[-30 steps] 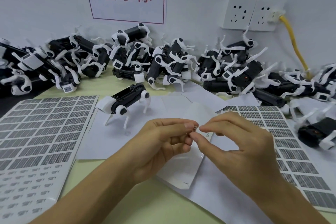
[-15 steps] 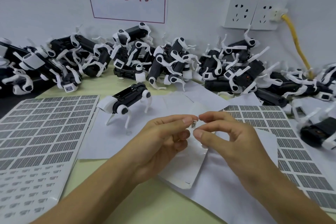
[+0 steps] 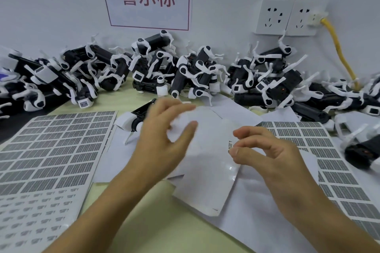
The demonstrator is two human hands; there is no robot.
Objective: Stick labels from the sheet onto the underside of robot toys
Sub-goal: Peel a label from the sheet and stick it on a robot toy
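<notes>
A small label (image 3: pixel 230 146) stands on edge, pinched between thumb and forefinger of my right hand (image 3: pixel 267 160) above a bare white backing sheet (image 3: pixel 205 181). My left hand (image 3: pixel 164 139) is blurred, fingers spread and holding nothing, just in front of a black-and-white robot toy (image 3: pixel 137 116) that stands on its legs; the hand hides the toy's right half. A sheet of printed labels (image 3: pixel 51 150) lies at the left, another label sheet (image 3: pixel 333 160) at the right.
A long heap of black-and-white robot toys (image 3: pixel 195 74) runs along the wall from left to right. More toys (image 3: pixel 362 148) lie at the far right. Wall sockets (image 3: pixel 287 16) with a yellow cable (image 3: pixel 339 53) sit above them. Loose white papers cover the middle.
My hands have parted. The left hand let go of the label and moved up and left toward the standing toy. The right hand keeps the label and shifted slightly right.
</notes>
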